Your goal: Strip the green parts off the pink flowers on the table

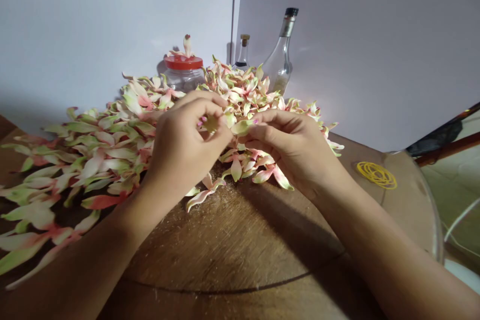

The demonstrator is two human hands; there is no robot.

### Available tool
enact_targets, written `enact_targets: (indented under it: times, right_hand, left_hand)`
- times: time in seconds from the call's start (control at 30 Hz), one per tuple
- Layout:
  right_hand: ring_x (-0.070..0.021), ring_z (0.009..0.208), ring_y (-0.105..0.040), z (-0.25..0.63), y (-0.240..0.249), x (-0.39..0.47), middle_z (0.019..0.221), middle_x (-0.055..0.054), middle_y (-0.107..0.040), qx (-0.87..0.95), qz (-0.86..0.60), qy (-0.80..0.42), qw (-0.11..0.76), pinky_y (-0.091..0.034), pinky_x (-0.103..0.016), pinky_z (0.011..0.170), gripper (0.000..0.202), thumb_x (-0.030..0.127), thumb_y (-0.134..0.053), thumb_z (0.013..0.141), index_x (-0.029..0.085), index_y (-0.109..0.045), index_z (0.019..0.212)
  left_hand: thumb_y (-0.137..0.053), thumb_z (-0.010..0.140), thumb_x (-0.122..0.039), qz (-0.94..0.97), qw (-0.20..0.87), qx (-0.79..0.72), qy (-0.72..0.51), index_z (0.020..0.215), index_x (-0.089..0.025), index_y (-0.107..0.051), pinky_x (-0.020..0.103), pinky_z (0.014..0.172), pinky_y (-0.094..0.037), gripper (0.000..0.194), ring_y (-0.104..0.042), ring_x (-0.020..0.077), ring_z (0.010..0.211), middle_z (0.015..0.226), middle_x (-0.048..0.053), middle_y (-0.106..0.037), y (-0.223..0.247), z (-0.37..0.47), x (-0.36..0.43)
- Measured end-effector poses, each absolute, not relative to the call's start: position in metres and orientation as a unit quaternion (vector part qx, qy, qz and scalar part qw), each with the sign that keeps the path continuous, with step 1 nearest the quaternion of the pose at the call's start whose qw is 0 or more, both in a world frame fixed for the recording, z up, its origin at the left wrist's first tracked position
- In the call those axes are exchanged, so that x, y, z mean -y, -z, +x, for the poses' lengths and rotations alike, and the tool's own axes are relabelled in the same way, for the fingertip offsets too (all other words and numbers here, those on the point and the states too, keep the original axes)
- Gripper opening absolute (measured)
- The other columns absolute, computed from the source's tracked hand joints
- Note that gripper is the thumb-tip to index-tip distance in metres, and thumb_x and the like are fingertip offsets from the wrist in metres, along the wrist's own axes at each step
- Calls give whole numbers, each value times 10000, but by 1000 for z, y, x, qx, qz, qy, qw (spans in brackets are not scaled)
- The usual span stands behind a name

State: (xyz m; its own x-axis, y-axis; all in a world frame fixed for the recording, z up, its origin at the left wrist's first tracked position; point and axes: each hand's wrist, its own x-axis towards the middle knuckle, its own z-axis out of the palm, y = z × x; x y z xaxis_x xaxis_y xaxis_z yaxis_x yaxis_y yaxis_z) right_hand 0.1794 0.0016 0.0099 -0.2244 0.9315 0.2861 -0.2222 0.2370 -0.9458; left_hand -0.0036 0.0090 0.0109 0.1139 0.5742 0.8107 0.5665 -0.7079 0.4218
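Stretching in from near left and near right, two bare forearms pass over a brown wooden table [210, 265] marked by a dark curved line, with pale crumbs scattered on its surface. Pink, cream and green flower pieces spread along the left side, some of them close to the left forearm. One loose flower piece [204, 194] lies on the wood just on the near side of the heap. To the right, loops of yellow bands [376, 175] rest near the table's rounded edge.

Slightly farther in, the right hand [296, 145] pinches one end of a pale green petal [242, 127] between thumb and forefinger, near the middle of the scene. The left hand [187, 132] curls at the petal's other end, thumb and fingers close together; whether it grips the petal I cannot tell.

Behind both hands rises the heap [108, 147]. At its far side stand a clear jar [183, 80] with a red lid [183, 63], a small corked bottle [243, 52], and a taller black-capped bottle [279, 57] farther right, appearing tilted. A flower piece sits on the lid. Pale walls [112, 10] close the far side.
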Motion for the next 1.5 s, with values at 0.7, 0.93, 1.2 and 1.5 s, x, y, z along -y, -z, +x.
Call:
enact_targets:
  times: [0.7,0.93,1.2,1.5]
  right_hand:
    - [-154,834,-702,176,-11,0,849,-4,-727,574,-292,-542,541,-587,-335,866,80,310,-766,836,238,-738,858]
    - [-174,866,-714,178,-12,0,863,-7,-734,586,-296,-533,534,-591,-345,862,92,323,-779,827,247,-746,869]
    - [-173,832,-705,178,-14,1,884,-17,-735,584,-300,-537,530,-593,-333,796,149,359,-812,803,243,-753,878]
    - [-147,779,-694,179,-13,0,859,-1,-726,583,-302,-539,528,-584,-317,790,163,315,-839,775,228,-743,874]
  left_hand:
    - [-690,885,-259,785,13,-343,-516,873,-257,-722,392,831,-604,34,-647,252,1093,1186,56,-655,-12,-6,-6]
    - [-706,886,-254,781,28,-343,-520,838,-256,-727,419,923,-577,52,-667,235,1044,1119,46,-687,-15,-7,-10]
    - [-635,915,-210,789,-30,-333,-515,862,-261,-709,382,831,-577,105,-667,225,985,1137,40,-690,-16,-5,-3]
    - [-559,940,-165,796,-59,-329,-505,837,-252,-662,410,887,-548,169,-652,238,1037,1152,56,-682,-17,-4,-3]
